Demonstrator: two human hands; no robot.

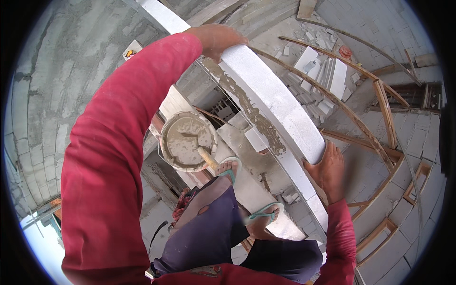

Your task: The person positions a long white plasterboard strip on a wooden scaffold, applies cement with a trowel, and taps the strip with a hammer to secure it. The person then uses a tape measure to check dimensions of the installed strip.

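Note:
A long white lightweight concrete block (278,104) is between my two hands, beside and partly over a strip of wet grey mortar (247,107) along the top of a thin block wall (297,173). My left hand (216,40) is closed over its far end; the fingertips are partly hidden. At the near right end, my right hand (328,172) grips the block, thumb on one side. Whether the block's underside touches the mortar is hidden. To the left stands a round bucket (164,137) of grey mortar, with a trowel (207,156) sticking out, its wooden handle toward my foot.
My sandalled feet stand on a narrow plank platform (244,187), with a drop beside it. Wooden poles (332,97) and braces cross the right side beyond the wall. White blocks (332,78) and rubble lie on the floor below. Rough block walls surround the space.

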